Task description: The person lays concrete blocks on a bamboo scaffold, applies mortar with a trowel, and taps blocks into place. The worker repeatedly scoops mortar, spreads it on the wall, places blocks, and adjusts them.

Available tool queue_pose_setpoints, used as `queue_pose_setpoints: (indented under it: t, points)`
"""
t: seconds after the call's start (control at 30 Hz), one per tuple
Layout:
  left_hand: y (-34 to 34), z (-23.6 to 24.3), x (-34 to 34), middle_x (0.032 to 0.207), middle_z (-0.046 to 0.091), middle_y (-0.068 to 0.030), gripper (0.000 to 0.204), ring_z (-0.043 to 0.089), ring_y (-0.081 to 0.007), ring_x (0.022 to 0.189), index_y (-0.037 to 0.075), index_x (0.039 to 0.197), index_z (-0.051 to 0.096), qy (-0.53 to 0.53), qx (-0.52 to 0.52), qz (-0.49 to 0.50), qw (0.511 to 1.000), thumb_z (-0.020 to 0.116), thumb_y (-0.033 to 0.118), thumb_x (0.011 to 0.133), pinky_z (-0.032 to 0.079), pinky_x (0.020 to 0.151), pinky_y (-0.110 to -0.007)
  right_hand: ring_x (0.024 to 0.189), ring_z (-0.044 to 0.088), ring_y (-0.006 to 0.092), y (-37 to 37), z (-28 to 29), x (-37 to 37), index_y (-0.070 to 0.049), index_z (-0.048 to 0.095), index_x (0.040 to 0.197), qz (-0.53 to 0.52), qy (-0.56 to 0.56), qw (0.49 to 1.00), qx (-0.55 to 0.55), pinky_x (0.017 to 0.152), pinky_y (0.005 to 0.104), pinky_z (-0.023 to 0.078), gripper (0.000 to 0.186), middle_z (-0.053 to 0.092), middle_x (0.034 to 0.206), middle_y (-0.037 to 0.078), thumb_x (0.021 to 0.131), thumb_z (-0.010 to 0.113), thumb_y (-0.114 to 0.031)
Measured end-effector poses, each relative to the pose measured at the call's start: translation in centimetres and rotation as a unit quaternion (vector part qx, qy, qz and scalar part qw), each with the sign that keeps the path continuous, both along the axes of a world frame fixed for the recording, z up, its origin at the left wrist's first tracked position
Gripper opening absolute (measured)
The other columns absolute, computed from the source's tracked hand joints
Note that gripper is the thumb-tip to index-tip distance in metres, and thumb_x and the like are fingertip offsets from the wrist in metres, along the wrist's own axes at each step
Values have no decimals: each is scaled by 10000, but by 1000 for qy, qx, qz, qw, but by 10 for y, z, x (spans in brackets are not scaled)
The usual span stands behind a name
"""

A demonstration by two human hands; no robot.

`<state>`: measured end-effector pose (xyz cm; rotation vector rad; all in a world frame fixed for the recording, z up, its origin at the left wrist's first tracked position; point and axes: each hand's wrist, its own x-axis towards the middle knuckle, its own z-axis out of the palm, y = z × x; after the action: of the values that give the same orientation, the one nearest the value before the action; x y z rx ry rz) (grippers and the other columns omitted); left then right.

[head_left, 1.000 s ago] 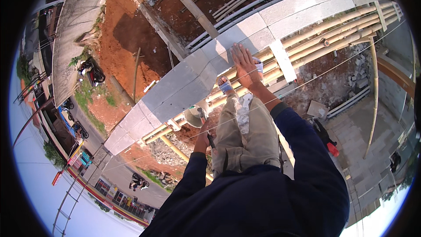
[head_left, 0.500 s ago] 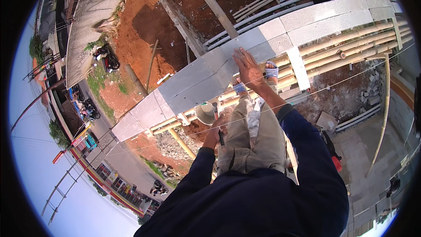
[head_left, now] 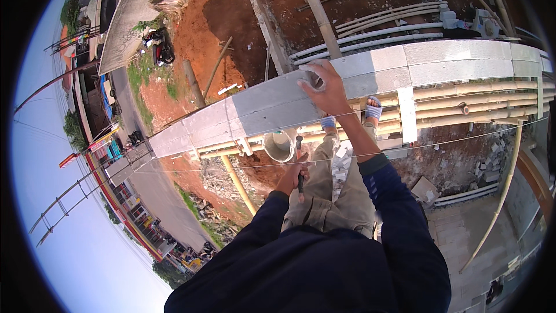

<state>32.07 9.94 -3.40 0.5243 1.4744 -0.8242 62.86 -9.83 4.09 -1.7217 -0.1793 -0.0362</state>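
The left hand [head_left: 296, 174] has its grip wrapped round a hammer [head_left: 299, 145] near the bucket [head_left: 279, 146], while the right hand's [head_left: 327, 90] grip curves half open over the wall [head_left: 266, 108].

In bright daylight, red soil [head_left: 194, 52] spreads across the far ground, partly under a dark shadow [head_left: 231, 14], with a pale concrete surface [head_left: 136, 14] at the far left. On the left, a grey road [head_left: 165, 197] runs past a long building [head_left: 125, 199] with a red and yellow band [head_left: 113, 194], under blue sky [head_left: 87, 232]. On the right lies a grey paved floor [head_left: 446, 246], with pale rubble [head_left: 492, 162] scattered on earth [head_left: 446, 159] beyond it.
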Motion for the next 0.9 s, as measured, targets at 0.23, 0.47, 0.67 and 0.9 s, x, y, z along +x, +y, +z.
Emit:
queue_pose_setpoints:
  t: [0.23,0.47,0.67,0.9]
  points:
    - [-7,3,-2,597,361,105,389,383,-37,474,80,1028,562,-4,20,-12,1000,712,437,988,350,466,-239,879,692,330,0,2,5,-12,717,1162,15,-19,999,-27,780,365,553,253,682,1040,145,923,740,-94]
    - [-2,3,-14,625,355,94,538,383,-35,491,7,1191,535,-17,33,5,999,758,435,952,346,475,-230,982,681,407,-4,0,11,-4,685,1189,44,-43,986,-155,847,446,567,268,682,1101,170,923,665,-31]
    - [2,-2,-25,621,361,97,537,387,-38,483,-5,1172,549,-24,26,26,999,770,425,940,356,474,-241,1059,664,376,-5,13,1,-37,692,1239,52,-82,973,-209,916,465,553,378,659,1213,157,868,718,-106]
    - [5,7,-19,613,380,108,544,389,-33,462,4,1135,554,-43,38,28,998,783,453,931,354,464,-239,1233,626,364,11,12,-10,-50,725,1212,42,-105,982,-151,1038,446,506,315,667,1304,175,903,739,-107]
